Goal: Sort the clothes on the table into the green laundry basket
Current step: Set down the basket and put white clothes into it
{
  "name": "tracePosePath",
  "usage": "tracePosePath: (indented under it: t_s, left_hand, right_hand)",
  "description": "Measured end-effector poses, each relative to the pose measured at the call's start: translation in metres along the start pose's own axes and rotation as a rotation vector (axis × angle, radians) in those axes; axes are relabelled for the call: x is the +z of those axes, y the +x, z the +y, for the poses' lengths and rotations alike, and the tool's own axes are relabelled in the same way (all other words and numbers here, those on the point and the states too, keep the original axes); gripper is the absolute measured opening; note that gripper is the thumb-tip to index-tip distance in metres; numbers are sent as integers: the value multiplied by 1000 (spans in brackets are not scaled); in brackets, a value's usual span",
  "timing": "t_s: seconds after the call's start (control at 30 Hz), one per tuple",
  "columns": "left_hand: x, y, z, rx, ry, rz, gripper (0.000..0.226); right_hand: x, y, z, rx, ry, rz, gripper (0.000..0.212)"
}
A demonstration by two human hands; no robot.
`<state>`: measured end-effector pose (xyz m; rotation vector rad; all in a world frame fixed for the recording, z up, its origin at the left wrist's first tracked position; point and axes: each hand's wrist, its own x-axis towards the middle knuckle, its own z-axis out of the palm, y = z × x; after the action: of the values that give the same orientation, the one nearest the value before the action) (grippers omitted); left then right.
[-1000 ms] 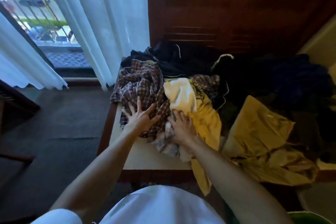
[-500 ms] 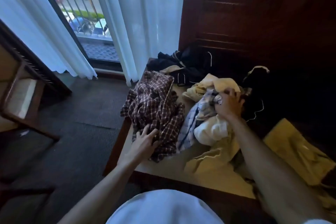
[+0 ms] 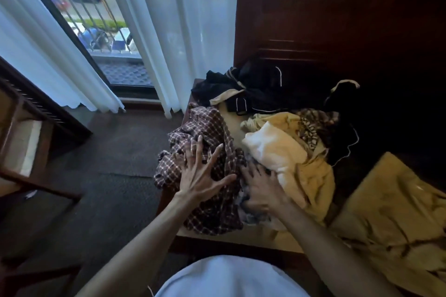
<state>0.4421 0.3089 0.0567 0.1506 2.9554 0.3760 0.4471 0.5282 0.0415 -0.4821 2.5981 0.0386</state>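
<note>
A heap of clothes covers the beige table (image 3: 230,119). My left hand (image 3: 201,177) lies flat with fingers spread on a brown plaid shirt (image 3: 205,128) at the table's left edge. My right hand (image 3: 261,190) rests, fingers apart, on a pale blue checked cloth (image 3: 253,218) just below a white garment (image 3: 272,149) and a yellow shirt (image 3: 313,176). Black clothes (image 3: 260,89) lie at the back, and a brown patterned piece (image 3: 311,125) lies right of centre. A mustard garment (image 3: 398,224) spreads at the right. The green basket is out of view.
White curtains (image 3: 183,31) hang over a barred window at the left back. A dark louvred wooden wall (image 3: 313,19) stands behind the table. Wooden furniture (image 3: 29,142) is at the far left on dark floor (image 3: 115,176).
My right hand came down from the raised bundle and now lies low beside my left hand. The left hand moved up onto the plaid shirt and spread its fingers. The view shifted.
</note>
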Motion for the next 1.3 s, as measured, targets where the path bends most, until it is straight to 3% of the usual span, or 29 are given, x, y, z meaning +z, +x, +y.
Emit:
tracePosePath:
  t_s: [0.2,0.27,0.47,0.57,0.7,0.77,0.83,0.9,1.0,1.13,1.3]
  left_hand:
    - [34,20,-10,-20,77,-235,95]
    - [40,23,-11,-26,123,-222,89]
    - [52,30,-26,103,224,-51,53]
    - [49,35,-30,146,218,-10,44]
    - [43,40,-38,183,121,-10,52]
    - [35,38,-42,202,11,6,55]
    - [20,35,-41,147,-139,55,48]
    - [-2,38,-34,75,-256,139,36]
    - [-46,46,-19,65,-340,262,23]
    - [-110,50,3,150,-412,379,32]
    - [-164,42,36,349,-463,481,38]
  right_hand:
    - [0,15,21,215,173,-145,100]
    - [-1,21,21,215,177,-127,96]
    - [-1,31,11,143,209,-158,40]
    - [0,29,10,137,289,-128,33]
    - [0,23,13,133,520,-81,32]
    - [-10,13,16,126,726,12,36]
    - [-37,1,21,145,900,204,55]
    - [-74,-14,28,159,930,382,68]
    - [-128,-35,37,180,907,584,42]
    - [-179,-70,37,244,990,824,53]
    - [-218,-112,13,227,1068,1061,30]
